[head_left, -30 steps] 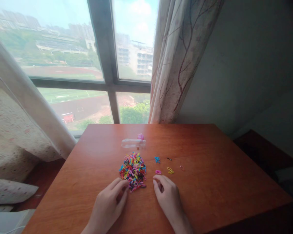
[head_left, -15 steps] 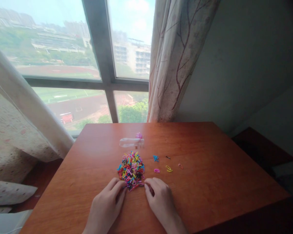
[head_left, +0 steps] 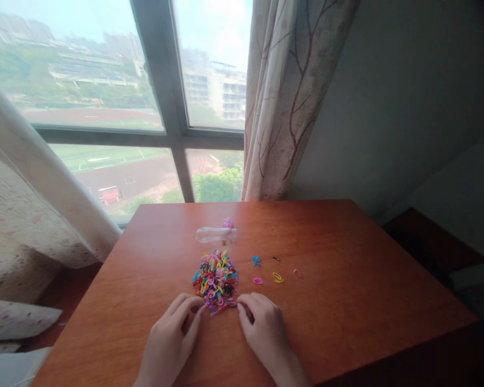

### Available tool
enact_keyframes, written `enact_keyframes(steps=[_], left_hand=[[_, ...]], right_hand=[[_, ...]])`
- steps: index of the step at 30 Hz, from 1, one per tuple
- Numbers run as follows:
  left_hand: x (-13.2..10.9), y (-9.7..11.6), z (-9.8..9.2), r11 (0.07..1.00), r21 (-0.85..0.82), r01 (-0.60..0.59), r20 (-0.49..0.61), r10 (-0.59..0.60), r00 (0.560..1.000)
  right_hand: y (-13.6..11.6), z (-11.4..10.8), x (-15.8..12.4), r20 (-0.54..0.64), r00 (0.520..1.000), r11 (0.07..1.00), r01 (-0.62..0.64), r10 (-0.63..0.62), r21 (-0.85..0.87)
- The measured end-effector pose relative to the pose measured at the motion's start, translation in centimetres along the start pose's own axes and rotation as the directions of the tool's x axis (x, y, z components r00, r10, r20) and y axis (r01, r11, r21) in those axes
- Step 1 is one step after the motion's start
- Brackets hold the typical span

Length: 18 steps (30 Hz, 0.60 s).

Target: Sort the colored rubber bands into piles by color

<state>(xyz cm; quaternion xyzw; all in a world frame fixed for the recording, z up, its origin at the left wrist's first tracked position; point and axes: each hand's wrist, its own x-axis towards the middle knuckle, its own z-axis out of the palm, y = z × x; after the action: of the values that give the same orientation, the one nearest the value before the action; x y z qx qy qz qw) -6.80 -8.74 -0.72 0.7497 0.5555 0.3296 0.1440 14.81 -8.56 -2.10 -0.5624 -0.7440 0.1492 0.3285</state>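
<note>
A multicoloured heap of small looped bands [head_left: 215, 280] lies just beyond the curled left hand [head_left: 177, 329] and right hand [head_left: 264, 323]; any grip is unclear.

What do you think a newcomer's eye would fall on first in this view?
Probably the heap of small multicoloured loops on the brown table, with the left hand and right hand at its near side. Beyond the table, the large bright window over a sports field would likely come next.

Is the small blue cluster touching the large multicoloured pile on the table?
No, the small blue cluster lies apart, to the right of the multicoloured pile, with table surface visible between them.
</note>
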Motion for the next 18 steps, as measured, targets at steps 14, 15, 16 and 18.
enact_keyframes(steps=[14, 15, 16, 18], left_hand=[[1.0, 1.3, -0.3, 0.999, -0.044, 0.025, 0.065, -0.022, 0.998], [1.1, 1.4, -0.2, 0.999, -0.028, 0.021, 0.065, -0.019, 0.998], [1.2, 1.4, -0.2, 1.000, -0.015, 0.016, 0.065, -0.015, 0.998], [1.4, 1.5, 0.0, 1.000, 0.004, 0.007, 0.064, -0.007, 0.998]], right_hand=[[-0.1, -0.2, 0.0, 0.006, 1.000, 1.000, -0.005, 0.005, 0.002], [-0.1, -0.2, 0.0, 0.008, 1.000, 1.000, -0.007, 0.007, 0.004], [-0.1, -0.2, 0.0, 0.009, 1.000, 1.000, -0.009, 0.009, 0.006], [-0.2, -0.3, 0.1, 0.014, 1.000, 1.000, -0.010, 0.010, 0.018]])
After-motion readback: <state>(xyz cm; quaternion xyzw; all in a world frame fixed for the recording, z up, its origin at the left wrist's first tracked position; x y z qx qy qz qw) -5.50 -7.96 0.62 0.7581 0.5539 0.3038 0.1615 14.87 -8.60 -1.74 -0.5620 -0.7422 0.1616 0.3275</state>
